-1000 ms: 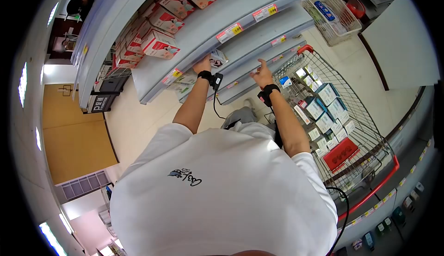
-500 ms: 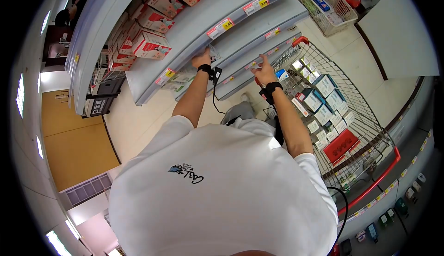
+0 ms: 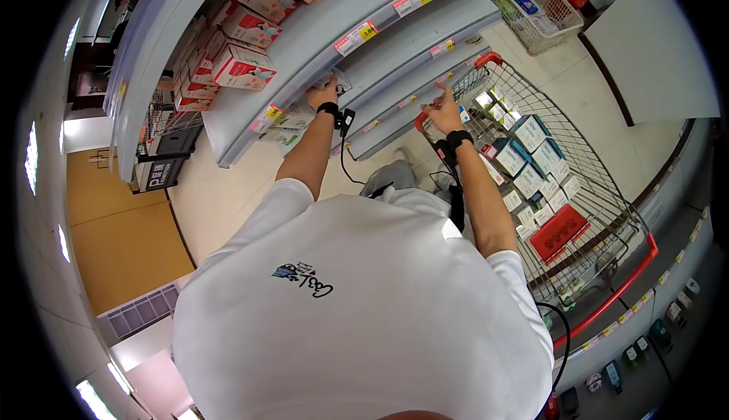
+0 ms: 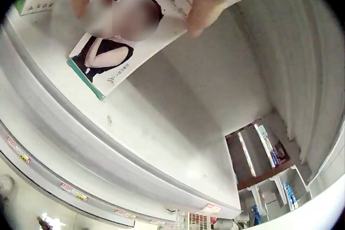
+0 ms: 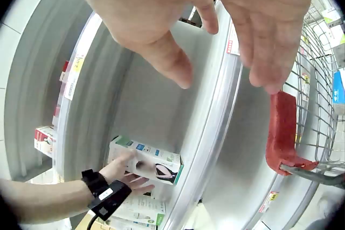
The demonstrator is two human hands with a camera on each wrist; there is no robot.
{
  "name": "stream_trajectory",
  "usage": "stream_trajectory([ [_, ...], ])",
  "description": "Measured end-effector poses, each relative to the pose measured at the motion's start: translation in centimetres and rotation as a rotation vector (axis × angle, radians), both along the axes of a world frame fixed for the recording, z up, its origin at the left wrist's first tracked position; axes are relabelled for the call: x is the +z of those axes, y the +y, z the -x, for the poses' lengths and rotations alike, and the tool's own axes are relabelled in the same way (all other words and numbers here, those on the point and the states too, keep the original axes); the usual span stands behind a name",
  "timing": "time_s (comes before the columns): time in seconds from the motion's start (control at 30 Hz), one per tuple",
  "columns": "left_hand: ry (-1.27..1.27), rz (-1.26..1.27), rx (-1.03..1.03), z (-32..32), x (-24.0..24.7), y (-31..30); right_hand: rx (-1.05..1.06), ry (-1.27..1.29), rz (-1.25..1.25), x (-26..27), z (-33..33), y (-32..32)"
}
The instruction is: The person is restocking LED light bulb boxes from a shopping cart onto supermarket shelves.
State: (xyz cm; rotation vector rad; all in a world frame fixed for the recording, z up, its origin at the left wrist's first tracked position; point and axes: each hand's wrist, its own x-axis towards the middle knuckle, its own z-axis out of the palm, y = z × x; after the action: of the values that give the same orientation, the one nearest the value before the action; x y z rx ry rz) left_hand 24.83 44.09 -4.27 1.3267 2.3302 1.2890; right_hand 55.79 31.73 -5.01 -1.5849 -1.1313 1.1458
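A: Moved since a second ago?
B: Right hand [image 3: 444, 114], dropped to just beside the red plastic corner [image 5: 281, 133] of the wire shopping cart [image 3: 600, 192]; fingers loosely spread, holding nothing.
A: And the left hand [image 3: 322, 92]?
B: Gripping a flat white cardboard box with a green edge [image 4: 124, 44], at the front edge of the grey metal shelf [image 4: 178, 114].
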Motion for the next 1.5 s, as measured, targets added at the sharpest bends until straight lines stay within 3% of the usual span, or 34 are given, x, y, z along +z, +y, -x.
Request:
stream_trajectory([
  [0.17, -0.232, 0.132, -0.011, -2.8, 4.8, -2.1, -0.048, -0.028, -0.021, 0.2, -1.3, -0.3],
  [0.3, -0.053, 0.052, 0.071, -1.8, 0.1, 0.0, -0.024, -0.072, 0.042, 1.3, -2.1, -0.6],
  [0.37, -0.06, 0.121, 0.188, -2.8, 1.2, -0.2, -0.032, -0.074, 0.064, 1.2, -2.2, -0.8],
  [0.67, -0.09, 0.307, 0.3, -3.6, 2.5, -2.1, -0.06, -0.07, 0.067, 1.4, -3.1, -1.5],
  [1.37, -0.076, 0.202, 0.252, -2.0, 0.5, -3.8, -0.043, -0.162, 0.102, -0.5, -4.7, -1.2],
  [1.5, -0.045, 0.341, 0.174, -0.9, -1.6, -4.7, -0.121, -0.165, 0.101, -2.4, -6.8, -1.3],
])
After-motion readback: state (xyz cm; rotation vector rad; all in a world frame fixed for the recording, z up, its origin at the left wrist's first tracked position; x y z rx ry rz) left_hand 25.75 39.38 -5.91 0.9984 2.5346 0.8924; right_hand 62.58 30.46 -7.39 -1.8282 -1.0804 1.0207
